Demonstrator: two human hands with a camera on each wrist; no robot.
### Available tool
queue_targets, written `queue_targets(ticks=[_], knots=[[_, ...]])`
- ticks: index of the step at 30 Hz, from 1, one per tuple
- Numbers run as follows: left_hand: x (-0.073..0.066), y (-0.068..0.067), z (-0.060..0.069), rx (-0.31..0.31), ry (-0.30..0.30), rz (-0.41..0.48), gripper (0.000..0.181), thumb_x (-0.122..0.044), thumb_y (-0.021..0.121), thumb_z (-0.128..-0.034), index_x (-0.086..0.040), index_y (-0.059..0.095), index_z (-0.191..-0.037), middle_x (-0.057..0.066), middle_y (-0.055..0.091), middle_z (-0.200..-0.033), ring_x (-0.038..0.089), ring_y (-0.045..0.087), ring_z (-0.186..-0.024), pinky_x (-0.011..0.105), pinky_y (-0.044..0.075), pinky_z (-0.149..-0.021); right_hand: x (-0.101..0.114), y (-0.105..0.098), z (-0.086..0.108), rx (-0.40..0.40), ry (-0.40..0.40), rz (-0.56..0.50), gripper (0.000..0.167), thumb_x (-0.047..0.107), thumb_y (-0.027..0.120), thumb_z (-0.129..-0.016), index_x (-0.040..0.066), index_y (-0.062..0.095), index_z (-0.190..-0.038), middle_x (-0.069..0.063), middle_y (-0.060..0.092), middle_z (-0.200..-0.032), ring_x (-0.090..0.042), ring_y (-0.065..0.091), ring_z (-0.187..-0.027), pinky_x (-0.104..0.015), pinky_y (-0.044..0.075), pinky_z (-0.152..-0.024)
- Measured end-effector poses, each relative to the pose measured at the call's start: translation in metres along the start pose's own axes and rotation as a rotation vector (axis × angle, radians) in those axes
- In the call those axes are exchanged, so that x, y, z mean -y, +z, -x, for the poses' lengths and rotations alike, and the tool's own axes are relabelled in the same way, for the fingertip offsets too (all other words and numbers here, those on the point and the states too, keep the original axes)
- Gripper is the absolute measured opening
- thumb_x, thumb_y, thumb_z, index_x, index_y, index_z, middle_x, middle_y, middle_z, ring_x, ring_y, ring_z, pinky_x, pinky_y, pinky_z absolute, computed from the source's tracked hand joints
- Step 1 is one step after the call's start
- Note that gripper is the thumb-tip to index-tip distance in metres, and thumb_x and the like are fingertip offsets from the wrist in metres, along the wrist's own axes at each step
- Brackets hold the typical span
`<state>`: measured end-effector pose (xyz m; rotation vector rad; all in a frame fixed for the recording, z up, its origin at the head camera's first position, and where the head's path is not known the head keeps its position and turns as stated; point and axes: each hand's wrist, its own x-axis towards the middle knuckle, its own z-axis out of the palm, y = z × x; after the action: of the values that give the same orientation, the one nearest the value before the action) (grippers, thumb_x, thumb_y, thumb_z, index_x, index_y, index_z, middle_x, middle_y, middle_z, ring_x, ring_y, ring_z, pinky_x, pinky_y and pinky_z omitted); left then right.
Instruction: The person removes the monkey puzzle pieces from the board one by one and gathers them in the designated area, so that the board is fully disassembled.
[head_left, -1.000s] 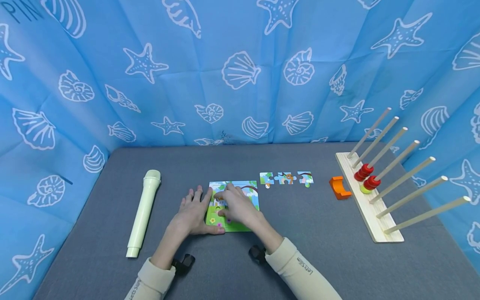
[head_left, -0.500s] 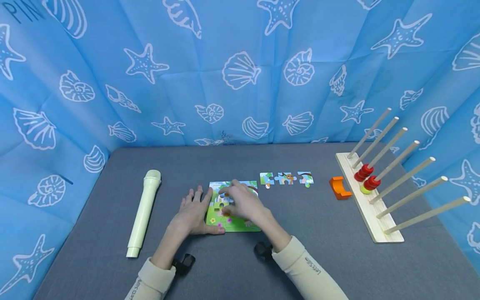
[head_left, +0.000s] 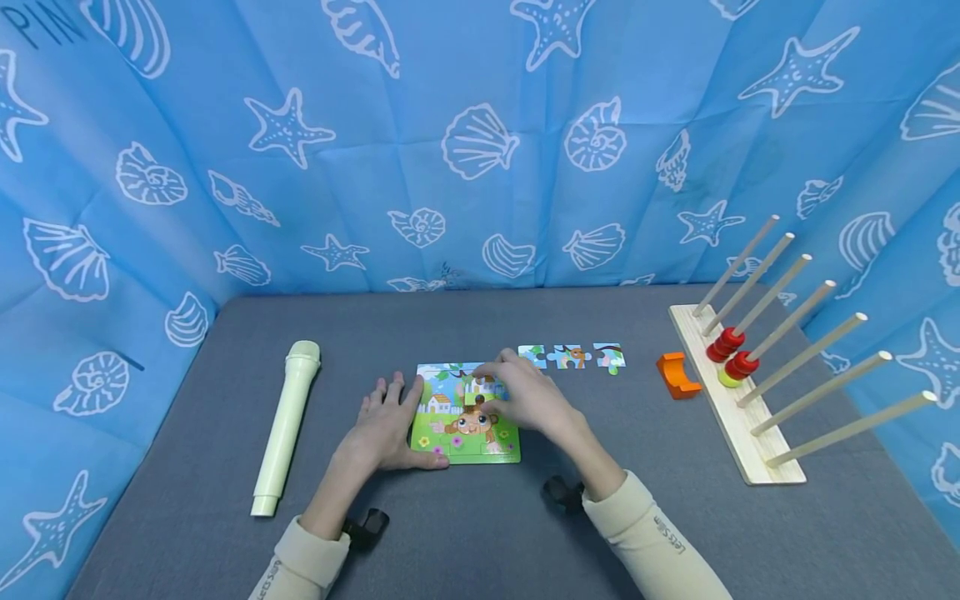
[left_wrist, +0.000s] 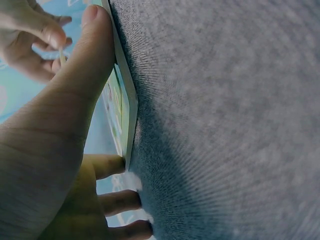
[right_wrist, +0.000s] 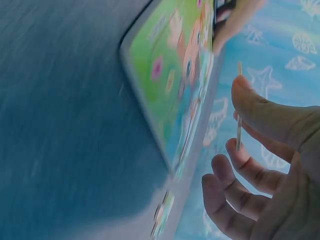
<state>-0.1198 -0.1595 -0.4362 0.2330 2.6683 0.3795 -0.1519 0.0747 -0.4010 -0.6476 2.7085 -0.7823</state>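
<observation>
Piece [head_left: 482, 389], pinched between thumb and fingers of the right hand [head_left: 534, 393], above the board's [head_left: 487, 455] far right part, its long axis unclear; left hand [head_left: 385, 430], fingers spread, against the board's left edge, farther from the piece; loose pieces [head_left: 568, 357], a crosswise row beyond the board's far right corner.

The right grip [head_left: 531, 395] hides the far right corner of the puzzle [head_left: 467, 429].
</observation>
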Motion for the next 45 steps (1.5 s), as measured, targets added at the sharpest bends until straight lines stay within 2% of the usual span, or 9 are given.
queue_targets(ticks=[5,7,8,12,14,18,26,36,45], knots=[[0.0,0.0,0.001,-0.007,0.0,-0.005,0.128,-0.068,0.081,-0.0737,-0.008,0.015,-0.165,0.032,0.012,-0.168,0.057,0.012,-0.154,0.068,0.02,-0.123,-0.021,-0.011,0.009,-0.006,0.005,0.028,0.045,0.016,0.08,-0.089,0.012,0.069,-0.132,-0.014,0.063,-0.122,-0.031,0.061,-0.107,-0.046,0.053,-0.081],[0.0,0.0,0.001,-0.011,0.004,-0.004,0.128,-0.068,0.081,-0.0736,-0.007,0.015,-0.165,0.032,0.012,-0.168,0.057,0.012,-0.154,0.068,0.02,-0.123,-0.03,-0.014,0.012,-0.005,0.012,0.048,0.044,0.016,0.08,-0.089,0.011,0.069,-0.132,-0.015,0.063,-0.123,-0.033,0.061,-0.108,-0.05,0.054,-0.084],[0.0,0.0,0.001,-0.011,0.005,-0.003,0.128,-0.068,0.081,-0.0736,-0.007,0.015,-0.165,0.032,0.012,-0.168,0.057,0.012,-0.154,0.068,0.02,-0.123,-0.034,-0.016,0.013,-0.003,0.019,0.054,0.044,0.017,0.08,-0.09,0.011,0.069,-0.132,-0.017,0.062,-0.128,-0.037,0.061,-0.117,-0.054,0.054,-0.089],[0.001,0.001,0.002,-0.012,0.006,0.003,0.128,-0.067,0.082,-0.0734,-0.007,0.016,-0.165,0.033,0.012,-0.168,0.057,0.013,-0.154,0.068,0.021,-0.123,-0.049,-0.021,0.017,0.014,0.055,0.08,0.045,0.018,0.08,-0.089,0.012,0.068,-0.132,-0.016,0.062,-0.125,-0.035,0.06,-0.112,-0.054,0.053,-0.088],[0.001,0.001,0.002,-0.014,0.006,0.006,0.128,-0.067,0.082,-0.0732,-0.007,0.016,-0.165,0.033,0.013,-0.168,0.057,0.013,-0.154,0.068,0.021,-0.123,-0.055,-0.021,0.018,0.024,0.075,0.092,0.045,0.019,0.08,-0.089,0.012,0.068,-0.132,-0.016,0.062,-0.129,-0.037,0.059,-0.12,-0.057,0.052,-0.094],[0.002,0.001,0.002,-0.019,0.008,0.004,0.128,-0.067,0.082,-0.073,-0.006,0.016,-0.165,0.033,0.014,-0.167,0.058,0.014,-0.153,0.068,0.021,-0.123,-0.06,-0.02,0.018,0.041,0.09,0.104,0.045,0.018,0.08,-0.089,0.013,0.069,-0.133,-0.015,0.063,-0.128,-0.034,0.059,-0.117,-0.058,0.052,-0.095],[0.002,0.003,0.001,-0.02,0.017,0.001,0.127,-0.067,0.082,-0.0731,-0.007,0.017,-0.164,0.033,0.014,-0.167,0.058,0.015,-0.153,0.068,0.022,-0.123,-0.066,-0.017,0.019,0.027,0.098,0.119,0.047,0.018,0.082,-0.088,0.013,0.069,-0.133,-0.013,0.063,-0.125,-0.031,0.059,-0.112,-0.054,0.053,-0.091],[0.0,0.001,0.002,-0.019,0.016,0.009,0.128,-0.066,0.082,-0.0736,-0.007,0.015,-0.165,0.033,0.012,-0.168,0.057,0.013,-0.154,0.069,0.02,-0.123,-0.068,-0.02,0.022,-0.033,0.145,0.106,0.053,0.022,0.086,-0.083,0.005,0.068,-0.131,-0.017,0.068,-0.13,-0.035,0.063,-0.12,-0.055,0.052,-0.1],[-0.001,0.0,0.002,-0.025,0.019,0.01,0.127,-0.065,0.082,-0.0737,-0.006,0.016,-0.165,0.033,0.012,-0.167,0.058,0.013,-0.154,0.069,0.02,-0.123,-0.068,-0.02,0.02,-0.034,0.159,0.143,0.043,0.023,0.085,-0.084,0.007,0.074,-0.122,-0.015,0.069,-0.122,-0.031,0.064,-0.111,-0.053,0.055,-0.094]])
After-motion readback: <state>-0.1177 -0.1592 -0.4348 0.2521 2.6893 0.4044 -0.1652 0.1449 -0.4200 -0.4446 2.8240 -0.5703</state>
